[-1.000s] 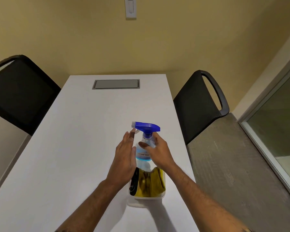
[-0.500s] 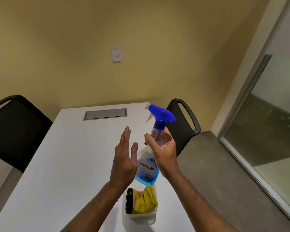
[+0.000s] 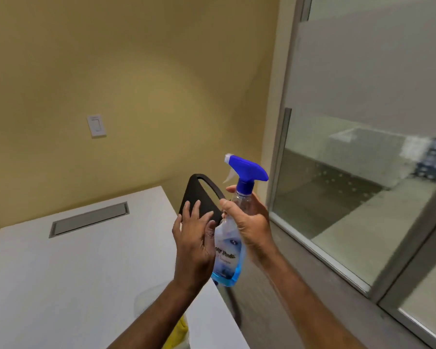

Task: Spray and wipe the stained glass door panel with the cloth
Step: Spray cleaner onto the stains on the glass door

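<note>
The fingers of my right hand (image 3: pixel 252 222) are curled round the neck of the spray bottle (image 3: pixel 228 253), just under its blue trigger head, holding it tilted in the air past the counter's (image 3: pixel 86 273) right edge. My left hand (image 3: pixel 191 243) stands flat beside the bottle's body, fingers straight and slightly spread; I cannot tell whether the palm touches it. The yellow cloth (image 3: pixel 179 333) lies near the counter's near right corner, mostly hidden under my left forearm. A black chair (image 3: pixel 196 197) stands behind my hands. The glass door panel (image 3: pixel 350 185) is on my right, well apart from the bottle.
</note>
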A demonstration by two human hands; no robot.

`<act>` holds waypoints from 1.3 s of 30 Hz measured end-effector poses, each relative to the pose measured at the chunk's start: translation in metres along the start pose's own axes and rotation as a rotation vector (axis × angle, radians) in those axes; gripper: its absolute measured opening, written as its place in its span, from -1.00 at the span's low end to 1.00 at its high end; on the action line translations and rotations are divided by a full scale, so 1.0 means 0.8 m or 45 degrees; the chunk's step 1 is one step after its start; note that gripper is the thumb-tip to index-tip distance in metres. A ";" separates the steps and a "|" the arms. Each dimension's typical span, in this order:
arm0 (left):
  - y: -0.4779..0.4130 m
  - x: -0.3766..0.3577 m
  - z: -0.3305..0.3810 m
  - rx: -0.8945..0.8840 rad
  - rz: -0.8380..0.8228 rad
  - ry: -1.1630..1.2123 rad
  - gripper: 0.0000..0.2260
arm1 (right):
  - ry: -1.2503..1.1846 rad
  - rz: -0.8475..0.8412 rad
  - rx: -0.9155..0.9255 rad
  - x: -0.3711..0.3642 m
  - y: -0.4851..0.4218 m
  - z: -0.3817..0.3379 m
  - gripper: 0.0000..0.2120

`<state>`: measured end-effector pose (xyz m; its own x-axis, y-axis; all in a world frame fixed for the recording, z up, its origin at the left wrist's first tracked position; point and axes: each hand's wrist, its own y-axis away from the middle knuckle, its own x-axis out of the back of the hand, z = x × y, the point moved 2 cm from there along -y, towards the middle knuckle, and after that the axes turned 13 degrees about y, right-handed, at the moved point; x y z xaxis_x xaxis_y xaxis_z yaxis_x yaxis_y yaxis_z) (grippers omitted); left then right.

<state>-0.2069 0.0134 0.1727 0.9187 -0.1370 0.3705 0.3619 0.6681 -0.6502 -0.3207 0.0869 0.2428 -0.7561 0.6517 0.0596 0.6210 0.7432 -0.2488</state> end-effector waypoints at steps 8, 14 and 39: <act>-0.024 -0.133 0.124 -0.203 -0.069 0.072 -0.45 | -0.077 0.149 0.114 0.204 0.008 -0.031 -0.65; -0.018 -0.265 0.238 -0.355 -0.186 0.086 -0.53 | -0.025 0.388 0.117 0.386 0.036 -0.041 -0.70; -0.006 -0.771 0.602 -0.895 -0.527 0.597 -0.50 | 0.264 1.058 0.161 0.951 0.115 -0.061 -0.77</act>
<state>-0.8517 0.4474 0.2666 0.6102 -0.6476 0.4564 0.5462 -0.0734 -0.8344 -0.8283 0.6585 0.3124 -0.0070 0.9998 -0.0172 0.9186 -0.0004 -0.3952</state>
